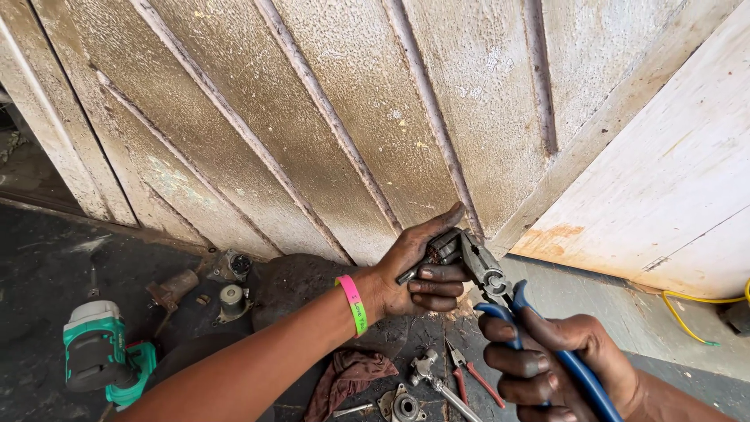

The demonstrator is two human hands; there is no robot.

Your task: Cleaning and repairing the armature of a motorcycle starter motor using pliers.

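Against the weathered cream ribbed metal door [328, 117], both hands work above a dark oily floor [47, 266]. Left hand [418, 270], greasy, with a pink-and-green band [354, 305] at the wrist, is clenched around a small dark metal part [439, 248]; the thumb lies over its top and the fingers curl beneath it. Right hand [551, 355] is clenched around the blue-sleeved handles of a pair of steel combination pliers [500, 293]. The pliers' head points up and to the left and meets the metal part at the left hand; whether the nose bites it cannot be told.

On the floor below the hands lie a dark red rag [344, 379], small red-handled pliers [469, 373], a steel hammer-like tool [433, 379] and a round metal flange [402, 406]. At far left lies a green-and-grey power tool [98, 352], bearing a pale label patch on its upper face. Yellow cable [691, 312] runs along the floor at right, near the door's pale panel.
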